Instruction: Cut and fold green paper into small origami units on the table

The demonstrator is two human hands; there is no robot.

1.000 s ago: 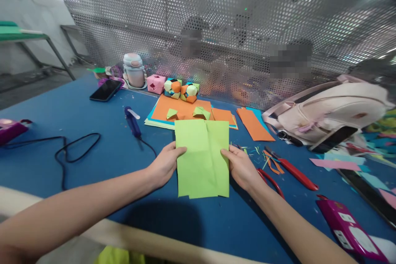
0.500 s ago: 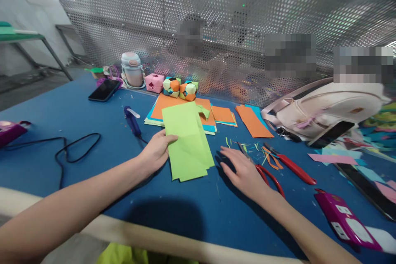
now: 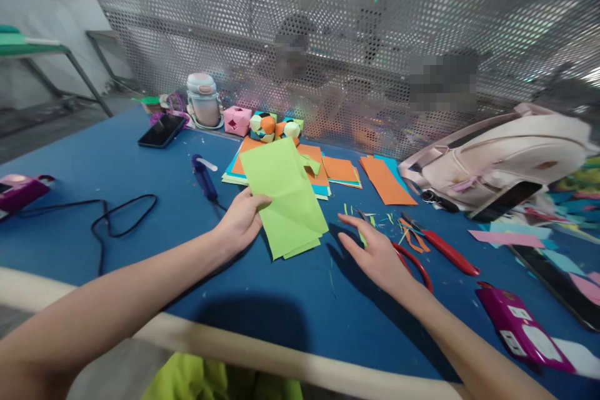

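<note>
My left hand [image 3: 242,220] grips the left edge of several light green paper sheets [image 3: 287,197], thumb on top, fingers hidden beneath. The sheets overlap unevenly and are held tilted above the table. My right hand [image 3: 372,250] hovers just right of the papers, its fingers apart, with nothing in it. Red-handled scissors [image 3: 417,265] lie partly hidden behind that hand. Close by are thin green paper scraps [image 3: 370,220] and orange strips [image 3: 412,239]. Behind the sheets are stacked orange papers [image 3: 315,155] with blue and pale green ones.
On the blue table [image 3: 154,250] lie a blue glue gun [image 3: 204,178], a red-handled cutter [image 3: 450,252], a magenta device [image 3: 522,328] and a phone [image 3: 162,131]. At the back stand a bottle [image 3: 205,101], a pink paper cube [image 3: 237,120] and a pale bag [image 3: 506,153] before a perforated metal screen [image 3: 197,31].
My left hand has turned the green sheets slightly anticlockwise, raising their lower edge. My right hand has shifted a little, its fingers still apart. The view has moved slightly.
</note>
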